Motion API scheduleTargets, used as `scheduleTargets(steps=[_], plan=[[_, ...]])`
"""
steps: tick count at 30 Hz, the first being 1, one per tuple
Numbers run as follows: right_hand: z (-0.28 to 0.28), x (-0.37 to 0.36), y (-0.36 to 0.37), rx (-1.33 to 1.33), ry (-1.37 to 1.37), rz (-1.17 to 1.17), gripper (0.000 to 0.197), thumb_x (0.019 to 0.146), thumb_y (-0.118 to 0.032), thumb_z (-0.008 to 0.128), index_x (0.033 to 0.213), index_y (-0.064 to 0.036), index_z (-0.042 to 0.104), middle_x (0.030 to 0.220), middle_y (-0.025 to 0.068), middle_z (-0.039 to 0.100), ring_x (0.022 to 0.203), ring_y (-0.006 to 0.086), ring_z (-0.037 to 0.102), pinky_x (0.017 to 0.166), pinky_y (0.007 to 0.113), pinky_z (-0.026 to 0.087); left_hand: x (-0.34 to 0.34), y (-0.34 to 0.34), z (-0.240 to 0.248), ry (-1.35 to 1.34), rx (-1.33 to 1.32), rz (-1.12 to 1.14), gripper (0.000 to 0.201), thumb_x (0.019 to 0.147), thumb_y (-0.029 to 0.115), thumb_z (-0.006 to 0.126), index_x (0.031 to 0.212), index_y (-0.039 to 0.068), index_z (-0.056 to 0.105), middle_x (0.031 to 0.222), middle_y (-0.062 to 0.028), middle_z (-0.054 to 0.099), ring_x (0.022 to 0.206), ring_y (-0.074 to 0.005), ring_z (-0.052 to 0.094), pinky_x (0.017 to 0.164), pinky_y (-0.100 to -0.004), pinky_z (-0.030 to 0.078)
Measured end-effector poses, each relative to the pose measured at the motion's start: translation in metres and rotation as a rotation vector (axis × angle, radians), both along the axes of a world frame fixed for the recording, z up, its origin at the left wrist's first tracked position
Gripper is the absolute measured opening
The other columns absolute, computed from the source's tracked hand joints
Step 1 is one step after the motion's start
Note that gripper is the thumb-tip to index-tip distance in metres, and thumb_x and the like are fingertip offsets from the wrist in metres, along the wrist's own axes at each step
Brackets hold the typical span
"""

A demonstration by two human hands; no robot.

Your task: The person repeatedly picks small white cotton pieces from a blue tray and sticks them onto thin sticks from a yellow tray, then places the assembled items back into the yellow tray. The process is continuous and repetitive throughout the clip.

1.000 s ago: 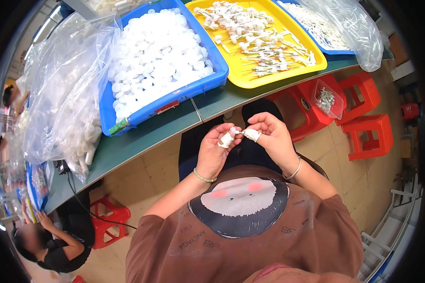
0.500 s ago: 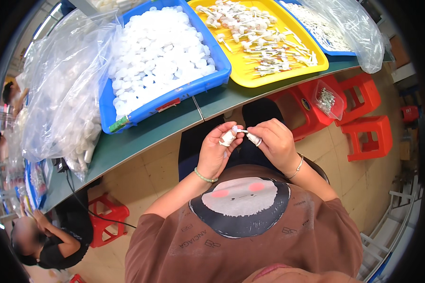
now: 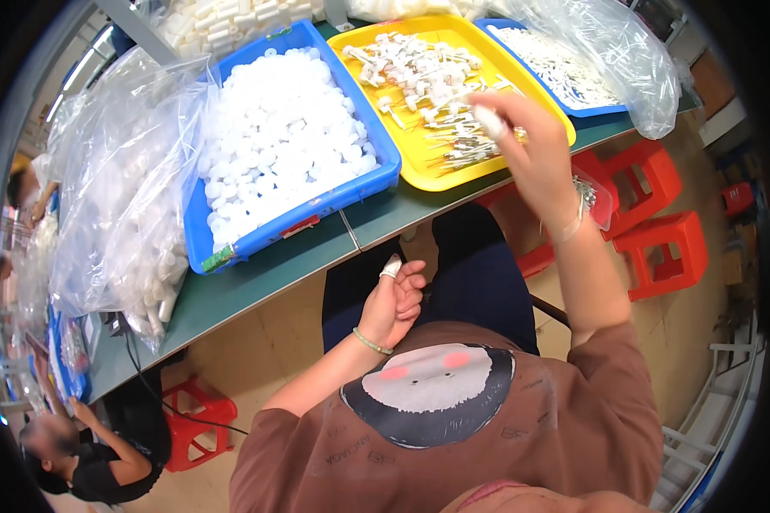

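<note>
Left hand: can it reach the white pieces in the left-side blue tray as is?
Probably yes: only the table edge and that blue tray's rim stand between the left hand and the white pieces; the right hand is out at the yellow tray.

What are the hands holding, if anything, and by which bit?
The left hand shows nothing held. Whether the right hand, over the yellow tray, pinches anything can't be told: white pieces lie behind it.

The right hand (image 3: 541,150) hides part of the yellow tray (image 3: 428,177); the top edge crops white tubes (image 3: 227,21).
</note>
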State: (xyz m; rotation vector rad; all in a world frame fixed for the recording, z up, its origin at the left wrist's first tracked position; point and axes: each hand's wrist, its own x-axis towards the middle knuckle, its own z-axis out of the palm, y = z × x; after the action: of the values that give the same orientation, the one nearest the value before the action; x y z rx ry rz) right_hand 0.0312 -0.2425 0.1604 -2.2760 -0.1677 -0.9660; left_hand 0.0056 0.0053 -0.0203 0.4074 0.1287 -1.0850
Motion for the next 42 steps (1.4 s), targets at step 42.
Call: scheduleTargets(steps=[42], plan=[[-0.095,-0.084,0.075,0.104,0.014,0.336,0.027,0.070,-0.004,0.074,0.092,-0.0050,0.061,0.094,0.0103,0.069,0.079,0.0256,0.066,0.067,0.031,0.052,0.000,-0.001,0.032,-0.025,-0.180,0.069,0.036,0.095,0.013,0.054,0.129,0.005,0.047,0.111,-0.0082,0.058,0.096,-0.0150,0.062,0.084,-0.0233,0.054]])
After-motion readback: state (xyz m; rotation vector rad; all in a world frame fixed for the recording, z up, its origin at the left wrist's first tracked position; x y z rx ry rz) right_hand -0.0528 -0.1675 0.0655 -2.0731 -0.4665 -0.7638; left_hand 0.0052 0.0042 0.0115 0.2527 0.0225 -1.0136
